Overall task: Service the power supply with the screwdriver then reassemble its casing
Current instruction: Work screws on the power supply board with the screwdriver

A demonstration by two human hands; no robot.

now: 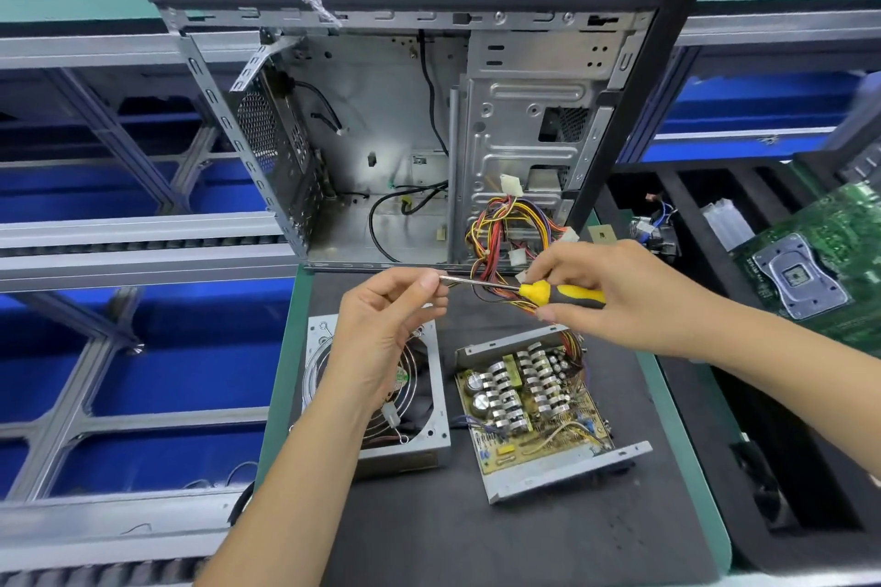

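- Screwdriver [543,291], yellow and black handle, lies level in the air over the mat; I see my right hand [615,296] gripping the handle, fingers [548,314] curled round it.
- My left hand [381,329] pinches the shaft's tip end between thumb and forefinger, at 9 o'clock from the handle.
- Power supply is open in two parts on the black mat [524,539]: the circuit board tray [538,400] at 5 o'clock from the hands, the fan cover [429,419] at 7 o'clock, partly hidden under my left wrist.
- Coloured wire bundle [500,224] runs from the tray up behind the screwdriver toward the computer case [429,110], which stands open at 12 o'clock.
- Green motherboard [820,262] lies at 3 o'clock, well apart on the table.
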